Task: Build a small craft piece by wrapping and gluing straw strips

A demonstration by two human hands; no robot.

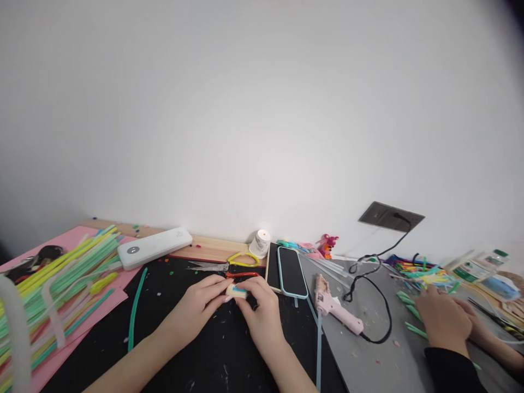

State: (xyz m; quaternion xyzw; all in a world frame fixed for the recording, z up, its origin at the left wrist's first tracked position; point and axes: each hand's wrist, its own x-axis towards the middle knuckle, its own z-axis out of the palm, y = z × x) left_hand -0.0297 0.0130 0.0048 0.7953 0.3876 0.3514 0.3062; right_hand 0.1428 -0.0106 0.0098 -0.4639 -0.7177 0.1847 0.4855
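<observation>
My left hand point(196, 305) and my right hand point(262, 311) meet over the black mat point(196, 355). Both pinch a small pale piece with blue and yellow on it point(236, 292) between their fingertips. Just beyond the hands lie yellow-handled scissors point(229, 263) and a red-handled tool point(242, 274). A green straw point(135, 311) lies on the mat left of my left forearm.
A bundle of coloured straws point(61, 284) lies on pink paper at left, beside a white case point(154, 247). A phone point(292, 271), a pink glue gun point(338, 308) with black cord, and a small cup point(260, 243) are mid-table. Another person's hands point(444, 319) work among straw pieces at right.
</observation>
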